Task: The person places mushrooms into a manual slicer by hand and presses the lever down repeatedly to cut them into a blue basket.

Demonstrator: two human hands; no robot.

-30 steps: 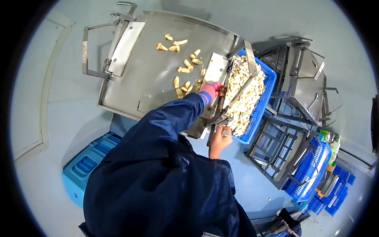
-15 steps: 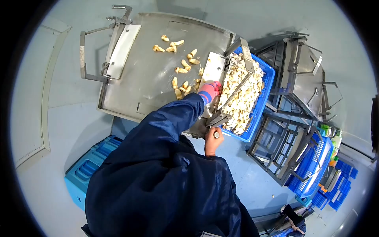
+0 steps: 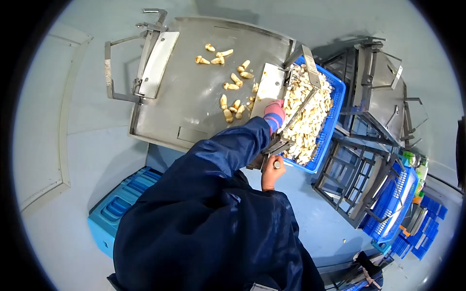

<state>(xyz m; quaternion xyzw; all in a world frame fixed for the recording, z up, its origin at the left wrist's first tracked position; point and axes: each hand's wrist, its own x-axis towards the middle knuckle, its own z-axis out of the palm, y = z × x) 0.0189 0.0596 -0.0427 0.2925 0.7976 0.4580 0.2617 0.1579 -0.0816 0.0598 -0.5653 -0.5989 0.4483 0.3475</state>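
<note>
My left hand (image 3: 274,113), in a pink-and-blue striped glove, is closed at the lower end of the white cutting board (image 3: 269,85), beside the metal cutter (image 3: 301,107). Whatever its fingers hold is hidden. My bare right hand (image 3: 272,173) is wrapped around the cutter's handle (image 3: 276,165), whose round end shows. Several whole king oyster mushrooms (image 3: 232,86) lie scattered on the steel table (image 3: 189,97) to the left of the board. Beyond the cutter, a heap of sliced mushrooms (image 3: 310,116) fills a blue basket (image 3: 335,104).
Another white board with a metal cutter (image 3: 159,65) is fixed at the table's left end. Blue bins (image 3: 121,203) stand on the floor at lower left. To the right are steel frames (image 3: 349,177), another steel table (image 3: 386,99) and more blue baskets (image 3: 388,208).
The whole view has shifted slightly to the right. My left hand has moved a little down along the board's edge, closer to the cutter. My right hand keeps its grip on the handle.
</note>
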